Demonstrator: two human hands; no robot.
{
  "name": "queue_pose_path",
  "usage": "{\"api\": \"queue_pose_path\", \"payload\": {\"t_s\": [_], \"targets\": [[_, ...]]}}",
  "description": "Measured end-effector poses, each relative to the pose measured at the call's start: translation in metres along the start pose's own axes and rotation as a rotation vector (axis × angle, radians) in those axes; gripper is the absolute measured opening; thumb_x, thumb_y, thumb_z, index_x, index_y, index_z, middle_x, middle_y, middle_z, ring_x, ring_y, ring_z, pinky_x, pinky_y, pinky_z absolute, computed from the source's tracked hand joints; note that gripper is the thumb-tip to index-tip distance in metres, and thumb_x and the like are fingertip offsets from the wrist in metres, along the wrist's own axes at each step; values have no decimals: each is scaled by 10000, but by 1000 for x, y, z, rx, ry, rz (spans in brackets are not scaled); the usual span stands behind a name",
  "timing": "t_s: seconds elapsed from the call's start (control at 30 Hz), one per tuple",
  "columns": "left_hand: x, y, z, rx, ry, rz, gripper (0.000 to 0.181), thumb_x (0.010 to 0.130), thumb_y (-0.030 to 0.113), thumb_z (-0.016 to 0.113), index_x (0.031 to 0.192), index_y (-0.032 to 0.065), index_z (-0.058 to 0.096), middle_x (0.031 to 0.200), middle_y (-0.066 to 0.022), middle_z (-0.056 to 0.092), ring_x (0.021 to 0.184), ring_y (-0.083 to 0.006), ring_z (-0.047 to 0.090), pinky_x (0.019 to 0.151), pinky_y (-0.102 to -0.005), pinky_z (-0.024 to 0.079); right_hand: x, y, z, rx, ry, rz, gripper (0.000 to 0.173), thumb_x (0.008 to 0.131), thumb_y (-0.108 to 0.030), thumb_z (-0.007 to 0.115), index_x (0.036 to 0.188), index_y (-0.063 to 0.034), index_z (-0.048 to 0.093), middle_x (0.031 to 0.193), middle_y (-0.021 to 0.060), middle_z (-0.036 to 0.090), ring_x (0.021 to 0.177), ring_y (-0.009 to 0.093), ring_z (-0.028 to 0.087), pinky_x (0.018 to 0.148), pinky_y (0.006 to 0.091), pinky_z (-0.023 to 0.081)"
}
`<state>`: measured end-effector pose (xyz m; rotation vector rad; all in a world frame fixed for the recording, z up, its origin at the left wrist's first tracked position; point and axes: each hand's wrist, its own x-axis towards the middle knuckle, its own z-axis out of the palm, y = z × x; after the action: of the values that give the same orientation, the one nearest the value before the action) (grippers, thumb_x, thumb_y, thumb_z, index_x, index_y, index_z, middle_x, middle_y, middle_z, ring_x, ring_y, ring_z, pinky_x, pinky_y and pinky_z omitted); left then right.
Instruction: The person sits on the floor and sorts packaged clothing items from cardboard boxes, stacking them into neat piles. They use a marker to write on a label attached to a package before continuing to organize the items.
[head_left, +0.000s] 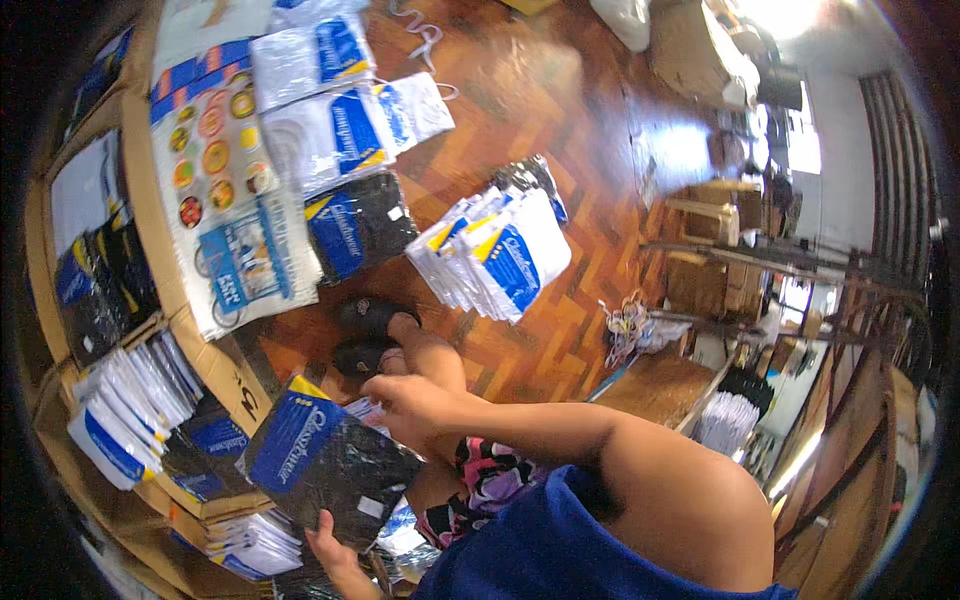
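A plastic-wrapped black garment pack (367, 457) with a blue and yellow Classikwear label lies tilted before me. My left hand (337, 555) is at its lower edge, with fingertips against the wrapping and the film creased there. My right hand (409, 412) is by the pack's upper right edge, fingers curled. A small, partly hidden whitish printed item (367, 411) shows beneath that hand; whether the fingers grip it is unclear. Below the black pack, more shiny wrapped packs (409, 536) show beside my patterned shorts (499, 469).
Cardboard boxes (217, 375) on the left hold stacked white packs (135, 412). On the parquet floor (592, 270) stand a fanned stack of white packs (502, 247), another black pack (360, 225) and printed plastic bags (232, 195). My sandalled feet (371, 322) are close by. Shelving with cartons (697, 285) is farther right.
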<state>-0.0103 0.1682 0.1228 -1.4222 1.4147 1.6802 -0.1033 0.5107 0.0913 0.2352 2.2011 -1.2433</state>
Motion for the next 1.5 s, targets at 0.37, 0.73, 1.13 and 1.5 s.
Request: {"api": "queue_pose_path", "payload": {"t_s": [0.37,0.73,1.13,1.5], "targets": [[19,-51,52,1212,307,440,492,871,223,694,1203,-101,527,1162,-253,617,1043,-381,577,946,-427,427,-142,374,-230,213,1049,722,252,898,-239,653,892,13,654,749,68,653,617,165,620,611,308,508],[12,-158,100,1400,520,387,686,930,380,632,1340,-133,434,1271,-300,561,1146,-420,552,990,-450,427,48,698,-226,1154,985,1118,607,742,-508,817,1054,-29,612,1007,93,628,723,208,555,655,419,471],[-40,-164,141,701,436,330,345,900,185,652,1169,-28,622,1109,-150,669,915,-239,642,827,-377,502,-91,711,-305,452,1064,861,115,754,-43,712,845,-33,643,857,85,653,689,232,604,692,407,544],[-59,-75,23,-356,315,347,380,853,-4,672,1225,5,594,1164,-68,657,1018,-182,610,915,-329,461,-233,314,-469,-902,821,606,515,843,-378,664,1229,-49,578,1126,161,673,1041,332,646,881,428,504]]}}
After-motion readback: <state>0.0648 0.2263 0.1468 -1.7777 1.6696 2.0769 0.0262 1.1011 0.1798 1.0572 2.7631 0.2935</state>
